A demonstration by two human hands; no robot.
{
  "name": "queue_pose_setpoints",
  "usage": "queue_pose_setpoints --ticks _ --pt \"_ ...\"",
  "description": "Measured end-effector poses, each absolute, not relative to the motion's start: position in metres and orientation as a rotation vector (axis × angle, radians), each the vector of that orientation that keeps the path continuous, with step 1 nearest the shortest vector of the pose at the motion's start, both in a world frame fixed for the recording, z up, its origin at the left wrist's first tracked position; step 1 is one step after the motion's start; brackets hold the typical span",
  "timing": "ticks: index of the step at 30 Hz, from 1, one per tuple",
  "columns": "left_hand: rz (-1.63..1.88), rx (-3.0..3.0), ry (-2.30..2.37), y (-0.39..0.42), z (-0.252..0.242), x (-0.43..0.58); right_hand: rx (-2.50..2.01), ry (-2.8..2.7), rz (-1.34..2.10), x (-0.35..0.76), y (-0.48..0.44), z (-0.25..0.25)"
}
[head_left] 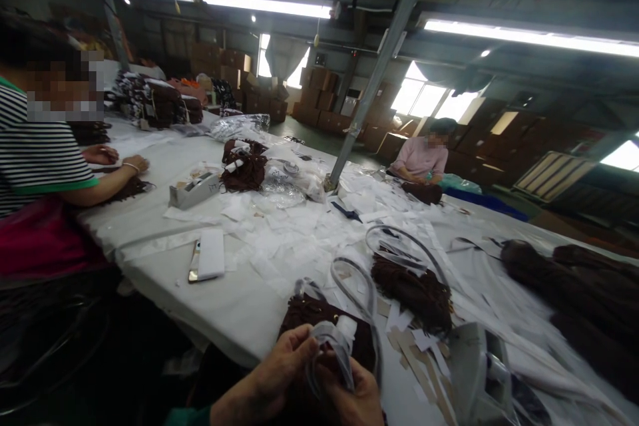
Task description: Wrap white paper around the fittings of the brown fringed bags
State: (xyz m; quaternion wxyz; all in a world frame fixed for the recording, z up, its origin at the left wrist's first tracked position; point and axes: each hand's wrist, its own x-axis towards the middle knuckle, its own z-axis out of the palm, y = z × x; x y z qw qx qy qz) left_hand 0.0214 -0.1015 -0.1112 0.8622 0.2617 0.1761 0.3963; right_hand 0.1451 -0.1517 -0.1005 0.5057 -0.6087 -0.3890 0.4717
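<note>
Hands low, near edge: left hand (pixel 277 373) pinches translucent grey plastic strip (pixel 333 335); right hand (pixel 357 396) grips same strip over dark brown fringed bag (pixel 305 311); grey tape dispenser (pixel 474 366) just right.

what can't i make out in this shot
All in the head view:
- right hand: wrist cut off by the bottom edge
- pale strip: ends hidden by the left hand and fingers
- brown fringed piece: lower part behind both hands
- tape dispenser: motion-blurred, details unreadable
</note>
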Motion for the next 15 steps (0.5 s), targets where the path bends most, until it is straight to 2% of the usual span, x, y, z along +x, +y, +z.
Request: queue_pose_setpoints --ticks 10,15 --pt "0.932 0.077 0.509 -0.105 -0.121 0.027 -1.461 -0.962 0.959 0.147 -0.159 -0.133" --pt "0.916 0.234 0.456 -0.108 -0.114 0.029 -1.628 -1.177 0.663 0.15 -0.163 -0.133"
